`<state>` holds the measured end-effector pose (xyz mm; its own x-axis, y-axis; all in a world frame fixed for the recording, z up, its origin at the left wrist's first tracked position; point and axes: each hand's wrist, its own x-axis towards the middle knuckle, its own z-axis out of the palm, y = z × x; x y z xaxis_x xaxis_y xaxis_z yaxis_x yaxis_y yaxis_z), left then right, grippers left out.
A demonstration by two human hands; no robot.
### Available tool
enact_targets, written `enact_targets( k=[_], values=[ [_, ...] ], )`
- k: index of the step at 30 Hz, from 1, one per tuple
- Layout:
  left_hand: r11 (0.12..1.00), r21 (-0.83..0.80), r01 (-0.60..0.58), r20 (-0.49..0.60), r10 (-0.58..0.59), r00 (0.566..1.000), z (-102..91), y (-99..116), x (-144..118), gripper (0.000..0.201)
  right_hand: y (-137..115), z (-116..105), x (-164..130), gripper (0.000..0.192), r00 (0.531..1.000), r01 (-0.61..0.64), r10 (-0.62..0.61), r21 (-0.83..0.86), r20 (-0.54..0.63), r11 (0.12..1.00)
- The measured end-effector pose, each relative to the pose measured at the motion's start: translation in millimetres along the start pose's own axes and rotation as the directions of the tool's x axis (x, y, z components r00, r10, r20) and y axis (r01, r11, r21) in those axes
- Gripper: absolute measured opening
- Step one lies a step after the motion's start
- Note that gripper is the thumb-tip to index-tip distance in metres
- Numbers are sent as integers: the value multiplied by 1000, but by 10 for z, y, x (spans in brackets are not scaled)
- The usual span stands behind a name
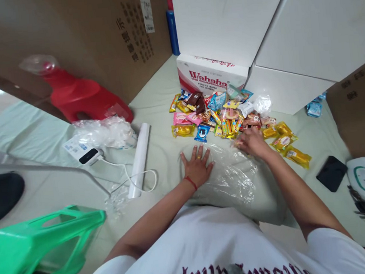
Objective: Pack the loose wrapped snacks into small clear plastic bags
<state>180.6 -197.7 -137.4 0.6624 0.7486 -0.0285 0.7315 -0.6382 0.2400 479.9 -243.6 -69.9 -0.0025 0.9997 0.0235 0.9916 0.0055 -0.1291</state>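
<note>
Many snacks (218, 102), right hand (252, 142) at edge — left hand (197, 167) beside open cloth (164, 154)

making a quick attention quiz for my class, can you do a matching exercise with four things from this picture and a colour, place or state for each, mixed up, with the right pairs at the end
Things:
1. left hand
2. right hand
3. wristband
4. snack pile

Colour, place or state:
A. red
B. in front of the Wahaha box
C. palm down, fingers spread wide
D. wrist bare, at the pile's near edge

Right pairs: 1-C, 2-D, 3-A, 4-B
</note>
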Motion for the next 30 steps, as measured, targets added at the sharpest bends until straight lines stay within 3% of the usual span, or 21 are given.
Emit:
enact_targets(
  k=[3, 5, 7, 10, 13, 14, 16, 20, 23, 27, 30],
  values=[
    [1000, -16, -3, -19, 3, 1000, 4, 0, -11, 62, -29, -301, -176, 17, 955, -22, 60, 130, -291, 991],
    [1000, -27, -6, -33, 5, 999, 8, 3, -15, 62, -261, -428, -295, 14, 921, -4, 93, 229, -380, 973],
    [999, -37, -2, -45, 0, 999, 16, 7, -14, 60, -638, -382, -396, 10, 945, -4, 94, 276, -313, 961],
    [998, -52, 17, -51, -19, 999, 33, 14, -6, 57, -1200, 9, -523, 16, 991, -25, 52, 211, -123, 977],
    [998, -60, 28, -44, -31, 999, 41, 5, 2, 56, -1430, 484, -680, 47, 998, 66, -61, 212, -30, 975],
    [998, -61, 31, -39, -33, 999, 35, -8, 3, 56, -1423, 603, -735, 54, 997, 80, -75, 243, -28, 967],
    [998, -61, 30, -20, -31, 999, 8, -50, 5, 56, -1336, 758, -827, 51, 997, 64, -48, 297, -61, 953],
    [999, -24, -39, -5, 39, 999, -71, -179, 16, 53, -1133, 826, -881, 40, 994, 49, -18, 293, -110, 955],
    [996, 5, -93, -34, 93, 995, -88, -246, 23, 53, -1053, 782, -881, 41, 996, 29, -9, 236, -86, 971],
    [998, -2, -65, -85, 64, 994, -51, -253, 2, 54, -948, 632, -906, 42, 999, 8, 1, 196, -43, 981],
    [998, -7, -56, -93, 56, 994, -36, -247, -14, 55, -765, 405, -706, 37, 999, 10, -2, 252, -35, 968]
  ],
)
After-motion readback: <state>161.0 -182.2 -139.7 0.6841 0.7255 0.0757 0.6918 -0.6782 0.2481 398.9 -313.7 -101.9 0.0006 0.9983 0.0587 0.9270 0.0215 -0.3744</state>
